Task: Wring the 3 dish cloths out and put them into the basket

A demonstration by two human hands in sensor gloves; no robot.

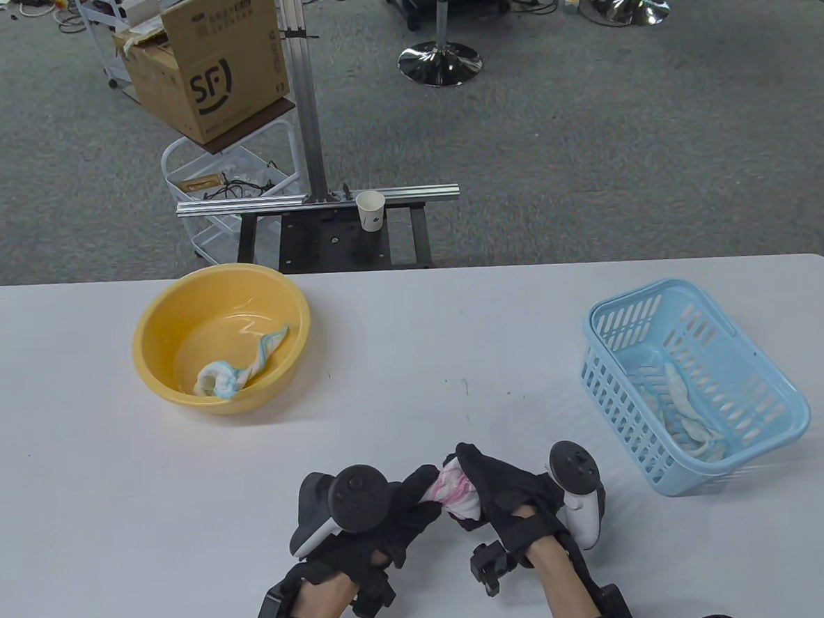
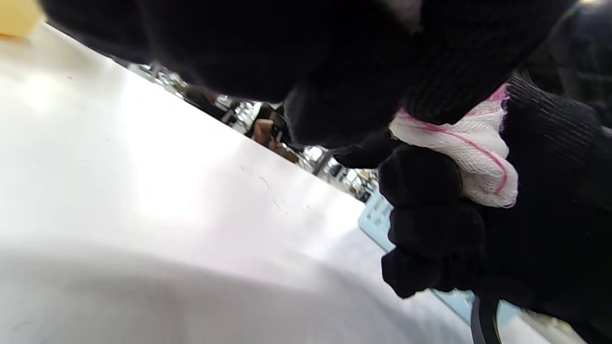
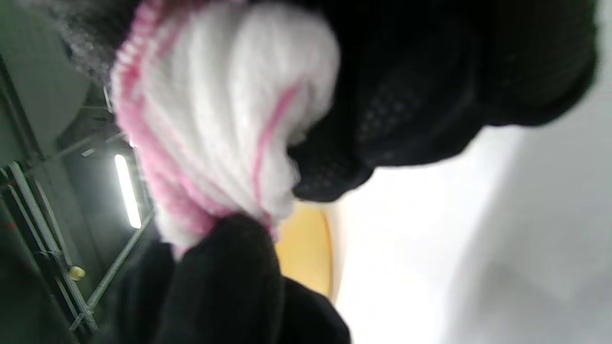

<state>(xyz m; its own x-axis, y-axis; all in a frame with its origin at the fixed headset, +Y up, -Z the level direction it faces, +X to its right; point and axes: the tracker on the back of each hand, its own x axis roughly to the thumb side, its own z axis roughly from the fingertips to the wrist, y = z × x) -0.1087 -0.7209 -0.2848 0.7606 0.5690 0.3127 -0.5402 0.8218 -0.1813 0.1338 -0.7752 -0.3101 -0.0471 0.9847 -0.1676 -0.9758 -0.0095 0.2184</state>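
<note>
A white dish cloth with pink stripes [image 1: 455,493] is bunched between both hands near the table's front edge. My left hand [image 1: 403,512] grips its left end and my right hand [image 1: 496,489] curls round its right end. The same pink cloth [image 2: 471,145] [image 3: 224,124] shows close up in both wrist views, squeezed by black gloved fingers [image 2: 425,220]. A twisted white and blue cloth [image 1: 238,372] lies in the yellow basin [image 1: 155,325] at the left. Another white cloth [image 1: 683,404] lies in the light blue basket [image 1: 775,433] at the right.
The white table [image 1: 415,364] stretches between basin and basket. Beyond its far edge stand a black frame with a paper cup [image 1: 371,210], an aluminium post [image 1: 305,99], a wire cart with a cardboard box [image 1: 215,63], and a chair base [image 1: 439,63].
</note>
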